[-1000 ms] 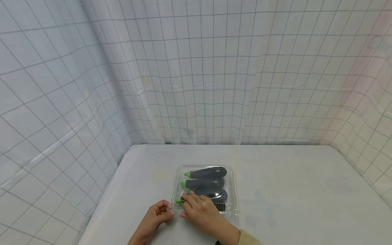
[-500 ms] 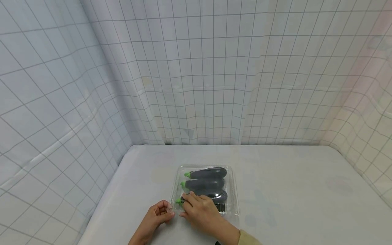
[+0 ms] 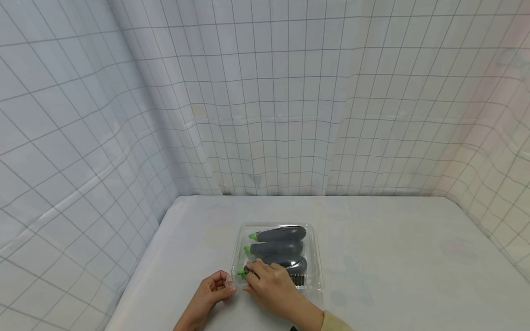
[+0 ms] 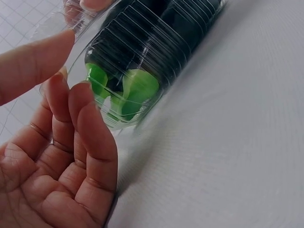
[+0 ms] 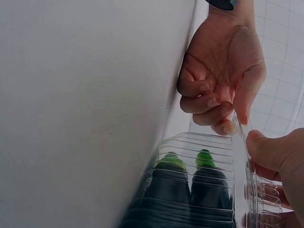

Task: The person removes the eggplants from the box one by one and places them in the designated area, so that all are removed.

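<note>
A clear plastic clamshell container (image 3: 316,257) lies on the table with its lid down over dark eggplants (image 3: 276,248) with green stem ends. At its front left corner, my left hand (image 3: 210,292) pinches the rim between thumb and fingertips. My right hand (image 3: 273,287) lies over the front edge, fingers on the lid and thumb against the rim. In the right wrist view, the right thumb (image 5: 270,152) presses the flat rim close to the left hand (image 5: 223,71). The ribbed container side (image 4: 156,42) shows beside the left hand (image 4: 61,156) in the left wrist view.
A white cloth covers the table (image 3: 393,257). White curtains with a dark grid (image 3: 285,101) hang behind it and along both sides. A light sleeve (image 3: 335,322) covers the right forearm, and a dark band (image 5: 222,4) sits at the left wrist.
</note>
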A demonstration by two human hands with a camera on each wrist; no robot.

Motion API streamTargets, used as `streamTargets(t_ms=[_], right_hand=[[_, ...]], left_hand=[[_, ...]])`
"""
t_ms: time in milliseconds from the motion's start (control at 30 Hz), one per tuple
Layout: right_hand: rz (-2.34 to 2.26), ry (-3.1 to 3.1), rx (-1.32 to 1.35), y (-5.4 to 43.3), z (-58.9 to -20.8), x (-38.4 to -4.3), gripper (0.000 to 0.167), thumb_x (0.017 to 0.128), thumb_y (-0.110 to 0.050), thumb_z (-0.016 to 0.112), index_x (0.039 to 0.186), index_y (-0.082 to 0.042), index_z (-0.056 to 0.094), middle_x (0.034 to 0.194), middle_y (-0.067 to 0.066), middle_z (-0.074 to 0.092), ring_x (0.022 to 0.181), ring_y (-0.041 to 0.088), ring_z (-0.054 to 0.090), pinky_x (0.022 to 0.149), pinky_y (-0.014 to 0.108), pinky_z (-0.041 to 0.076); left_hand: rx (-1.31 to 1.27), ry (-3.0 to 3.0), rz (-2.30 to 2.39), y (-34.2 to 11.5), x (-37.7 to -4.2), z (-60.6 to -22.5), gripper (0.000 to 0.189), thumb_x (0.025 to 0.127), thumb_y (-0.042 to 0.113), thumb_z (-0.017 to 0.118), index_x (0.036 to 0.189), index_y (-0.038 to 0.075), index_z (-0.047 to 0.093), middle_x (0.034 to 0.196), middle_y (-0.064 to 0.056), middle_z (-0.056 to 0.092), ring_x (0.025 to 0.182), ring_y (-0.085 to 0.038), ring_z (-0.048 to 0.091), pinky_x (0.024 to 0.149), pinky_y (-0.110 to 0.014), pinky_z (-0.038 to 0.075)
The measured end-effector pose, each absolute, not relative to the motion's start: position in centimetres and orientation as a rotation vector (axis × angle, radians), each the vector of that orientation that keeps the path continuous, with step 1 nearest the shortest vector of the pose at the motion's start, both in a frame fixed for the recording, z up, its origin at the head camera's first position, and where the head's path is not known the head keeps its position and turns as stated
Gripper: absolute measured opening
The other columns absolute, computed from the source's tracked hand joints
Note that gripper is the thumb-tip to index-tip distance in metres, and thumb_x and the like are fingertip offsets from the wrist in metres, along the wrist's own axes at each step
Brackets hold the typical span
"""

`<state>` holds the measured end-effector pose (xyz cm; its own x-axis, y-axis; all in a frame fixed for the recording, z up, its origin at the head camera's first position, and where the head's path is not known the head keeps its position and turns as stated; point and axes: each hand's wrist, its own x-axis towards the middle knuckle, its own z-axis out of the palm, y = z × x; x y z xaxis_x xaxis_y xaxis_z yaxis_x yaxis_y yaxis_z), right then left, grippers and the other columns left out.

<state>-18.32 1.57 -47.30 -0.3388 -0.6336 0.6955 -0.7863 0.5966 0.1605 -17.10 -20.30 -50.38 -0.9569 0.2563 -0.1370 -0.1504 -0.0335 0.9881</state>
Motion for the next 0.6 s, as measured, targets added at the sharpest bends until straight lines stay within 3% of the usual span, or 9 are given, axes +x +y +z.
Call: streamTargets(t_ms=[367,600], right_hand=[[-0.016,-2.002,1.073,1.37,-47.64,-18.30,0.029,0.084,-0.041,0.065,0.082,-0.013,0.062,0.105,0.002,0.065,0.093,0.017,0.066,0.064,0.024,0.050],[-0.016,-1.994,1.063,1.36,-47.63,-18.24,0.028,0.086,-0.040,0.063,0.086,-0.011,0.064,0.105,0.002,0.065,0.093,0.018,0.066,0.063,0.025,0.049]], left_hand=[[0.113,1.979,2.082,-20.19,-17.11,-50.60,0.017,0.086,0.005,0.067,0.093,0.002,0.052,0.076,-0.002,0.053,0.063,-0.010,0.048,0.058,-0.024,0.043],[0.081,1.969,2.089,-20.18,-17.17,-50.59,0.021,0.084,0.007,0.070,0.093,0.000,0.052,0.076,-0.002,0.053,0.063,-0.010,0.048,0.057,-0.024,0.043]])
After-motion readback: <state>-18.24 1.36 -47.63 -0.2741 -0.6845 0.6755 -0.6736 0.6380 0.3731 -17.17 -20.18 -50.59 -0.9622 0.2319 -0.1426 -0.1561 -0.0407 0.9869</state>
